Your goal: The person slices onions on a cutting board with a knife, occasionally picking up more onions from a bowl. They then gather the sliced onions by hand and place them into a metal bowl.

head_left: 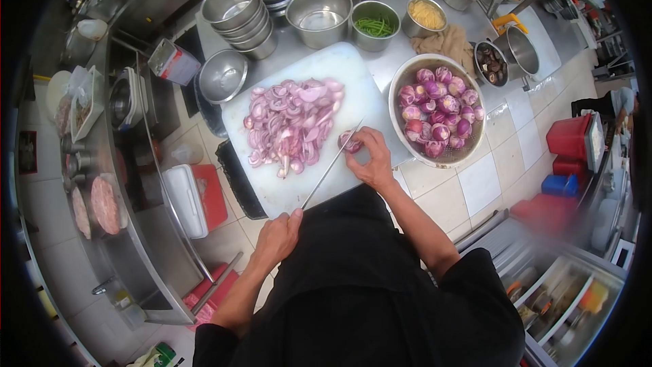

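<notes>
My left hand is closed around the handle of a knife, whose blade slants up and right across the white cutting board. The fingers of my right hand grip a red onion against the board, with the blade right beside it. A pile of sliced red onion covers the board's middle and left. Just right of the board, a metal colander holds several peeled whole red onions.
Behind the board stand stacked steel bowls, a large steel bowl and a container of green beans. A brown cloth lies beyond the colander. To the left runs a metal counter with meat.
</notes>
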The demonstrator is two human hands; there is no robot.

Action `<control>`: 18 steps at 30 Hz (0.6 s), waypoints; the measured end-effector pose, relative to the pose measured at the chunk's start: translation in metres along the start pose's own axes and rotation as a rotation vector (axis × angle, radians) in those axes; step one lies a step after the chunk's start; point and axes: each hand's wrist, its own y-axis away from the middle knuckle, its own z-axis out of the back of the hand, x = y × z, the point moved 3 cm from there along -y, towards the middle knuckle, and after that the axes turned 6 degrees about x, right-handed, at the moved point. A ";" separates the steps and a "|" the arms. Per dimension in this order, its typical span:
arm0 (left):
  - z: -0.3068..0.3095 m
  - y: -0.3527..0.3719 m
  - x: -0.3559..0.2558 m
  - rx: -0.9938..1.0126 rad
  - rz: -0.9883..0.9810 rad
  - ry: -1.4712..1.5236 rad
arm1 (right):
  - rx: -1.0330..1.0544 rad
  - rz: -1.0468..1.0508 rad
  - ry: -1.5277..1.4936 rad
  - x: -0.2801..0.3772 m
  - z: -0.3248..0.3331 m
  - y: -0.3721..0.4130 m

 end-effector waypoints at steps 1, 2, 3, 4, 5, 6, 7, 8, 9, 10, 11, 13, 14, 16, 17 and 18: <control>0.001 0.001 0.000 0.003 0.002 -0.001 | -0.005 0.005 -0.003 0.000 0.000 0.000; 0.002 0.002 -0.001 0.005 -0.001 -0.003 | -0.004 0.000 -0.004 -0.001 0.000 -0.001; 0.002 0.002 -0.001 0.010 -0.001 -0.006 | -0.010 0.007 -0.012 -0.001 -0.001 -0.002; -0.001 -0.001 -0.001 0.018 0.005 -0.009 | -0.015 0.014 -0.021 0.000 -0.001 0.000; -0.006 -0.009 0.001 0.018 -0.004 -0.022 | -0.015 0.007 -0.024 0.000 -0.001 0.001; -0.012 -0.019 0.002 0.014 -0.015 -0.036 | -0.004 -0.007 -0.025 -0.001 -0.002 0.001; -0.019 -0.032 0.005 0.012 -0.015 -0.040 | 0.005 -0.016 -0.026 -0.001 -0.002 -0.001; -0.028 -0.045 0.007 -0.004 -0.054 -0.061 | 0.003 -0.015 -0.028 -0.001 -0.002 -0.001; -0.030 -0.052 0.002 -0.022 -0.094 -0.080 | 0.011 -0.014 -0.021 -0.001 -0.002 0.000; -0.032 -0.054 0.000 -0.027 -0.094 -0.076 | 0.021 -0.012 -0.013 0.000 -0.002 0.001; -0.032 -0.059 -0.005 -0.018 -0.077 -0.042 | 0.022 0.001 -0.010 0.001 -0.002 -0.001; -0.030 -0.062 -0.007 -0.015 -0.064 -0.006 | 0.002 -0.022 0.018 0.003 -0.005 0.000; -0.030 -0.061 -0.006 -0.015 -0.077 0.012 | 0.002 -0.012 0.016 0.002 -0.007 0.002; -0.027 -0.059 -0.005 -0.021 -0.097 0.030 | 0.048 -0.083 -0.044 -0.003 -0.008 0.003; -0.025 -0.056 -0.005 -0.021 -0.106 0.042 | 0.046 -0.076 -0.040 -0.003 -0.006 0.005; -0.023 -0.053 -0.005 -0.021 -0.115 0.055 | 0.036 -0.096 0.042 -0.001 -0.003 0.006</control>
